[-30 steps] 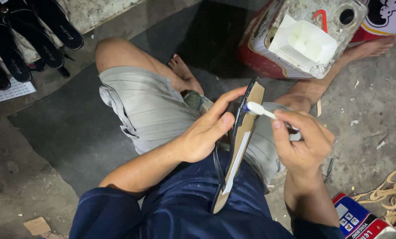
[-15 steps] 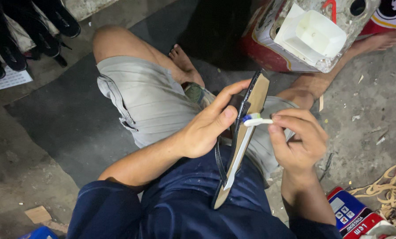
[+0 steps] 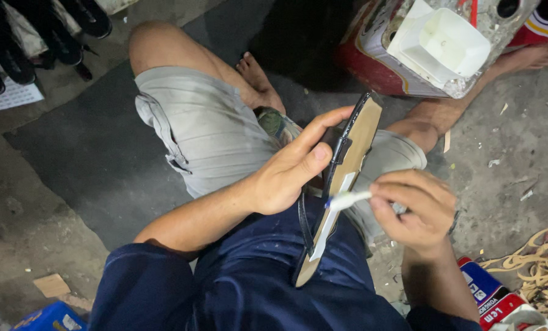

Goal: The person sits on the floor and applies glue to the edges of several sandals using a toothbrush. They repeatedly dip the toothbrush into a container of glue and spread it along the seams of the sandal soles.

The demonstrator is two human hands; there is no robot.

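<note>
Left hand [image 3: 286, 178] at centre frame clamped around a tan sandal sole [image 3: 341, 184], thumb pressed on its near face, forefinger stretched up along the black edge toward the top. Sole held on edge, tilted, running from upper right of centre down to the lap, with a black strap [image 3: 338, 150] across its upper half. Right hand [image 3: 415, 211], right of centre, fingers pinched shut on a small white brush [image 3: 347, 200], bristle end touching the sole's tan face midway down. Beneath both, grey shorts [image 3: 206, 135] and a dark blue shirt [image 3: 255, 282] filling the bottom of the frame; bare foot [image 3: 258, 79] tucked in above the left hand. Upper right: a battered red and white tin [image 3: 378, 55] with a white square tub [image 3: 442, 46] set in its top. Lower right: a red and blue packet [image 3: 488, 294] beside a tangle of pale cord [image 3: 540, 270]. Upper left: dark shoes [image 3: 35, 37] in a row on the concrete floor [image 3: 53, 202]. Lower left corner: a blue box [image 3: 50, 319], partly cut off.
</note>
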